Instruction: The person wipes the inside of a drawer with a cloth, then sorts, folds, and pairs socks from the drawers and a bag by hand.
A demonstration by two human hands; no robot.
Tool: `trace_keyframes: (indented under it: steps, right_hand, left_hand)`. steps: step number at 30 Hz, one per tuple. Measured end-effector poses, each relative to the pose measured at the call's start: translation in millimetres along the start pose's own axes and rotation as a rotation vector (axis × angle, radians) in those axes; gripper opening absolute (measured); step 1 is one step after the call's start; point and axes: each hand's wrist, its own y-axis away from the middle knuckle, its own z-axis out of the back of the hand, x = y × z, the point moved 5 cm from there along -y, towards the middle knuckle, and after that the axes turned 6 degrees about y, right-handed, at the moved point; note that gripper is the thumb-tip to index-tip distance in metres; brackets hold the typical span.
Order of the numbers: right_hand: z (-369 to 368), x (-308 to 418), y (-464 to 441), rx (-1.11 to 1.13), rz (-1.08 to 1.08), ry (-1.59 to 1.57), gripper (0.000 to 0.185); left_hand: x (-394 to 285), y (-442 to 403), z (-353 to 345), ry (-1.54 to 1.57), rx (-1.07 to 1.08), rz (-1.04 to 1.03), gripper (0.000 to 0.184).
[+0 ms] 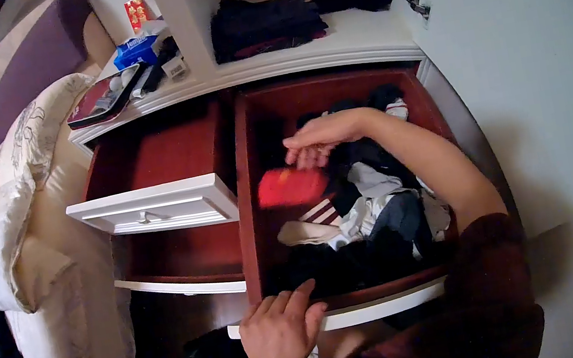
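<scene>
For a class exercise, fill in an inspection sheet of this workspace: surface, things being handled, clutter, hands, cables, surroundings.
Surface: large open drawer, dark red inside, largely covered.
Things handled: jumbled dark and light clothes; blurred red item just below the right hand, contact unclear.
Clutter: blue pack and dark red case on the cabinet top.
Hands: right over the clothes; left hand on the drawer's front edge.
Cables: nothing seen.
Surroundings: pale bedding at picture left; two smaller drawers, open; dark folded clothes on the shelf above.

Room from above into the drawer [383, 304], cabinet door [537, 91] a barrier rightward
</scene>
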Motion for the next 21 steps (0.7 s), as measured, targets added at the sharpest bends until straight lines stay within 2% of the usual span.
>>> trace_keyframes:
  steps: [3, 6, 9, 11, 13, 16, 17, 20, 21]
  right_hand:
    - [32.3, -17.7, -18.2, -0.697, 0.141, 1.053, 0.062]
    - [38.8, -53.8, -12.4, -0.472, -0.193, 1.399, 0.066]
    - [40.3, -62.1, 10.5, -0.337, -0.365, 1.257, 0.069]
    - [27.2, -56.2, 31.5, -0.035, -0.499, 1.373, 0.060]
    - [23.1, -65.7, 41.9, 0.157, -0.654, 1.243, 0.055]
    - [22.7, -78.3, 53.0, 0.253, -0.892, 0.688, 0.055]
    - [36.7, -92.8, 41.4, 0.188, -0.847, 0.607, 0.044]
    - [57.7, -58.5, 31.3, -0.492, -0.573, 1.257, 0.036]
    - [55.4, -55.5, 25.5, -0.556, -0.397, 1.318, 0.038]
  left_hand:
    - [-0.3, 0.2, -0.8, 0.000, 0.004, 0.001, 0.032]
    - [0.3, 0.5, -0.4, -0.006, 0.014, 0.008, 0.032]
    - [2.1, 0.4, -1.0, -0.005, 0.005, 0.010, 0.033]
    - [2.2, -0.1, -1.8, -0.004, 0.011, 0.022, 0.034]
    - [1.7, -0.5, -2.1, -0.007, 0.035, 0.039, 0.035]
    - [-0.5, -1.8, -1.0, -0.049, 0.016, -0.002, 0.034]
    - [-0.3, -1.7, -1.6, -0.045, 0.014, -0.005, 0.034]
    - [0.5, -1.3, -1.4, -0.045, -0.001, -0.010, 0.034]
    - [0.9, -1.2, -1.5, -0.046, -0.005, -0.010, 0.034]
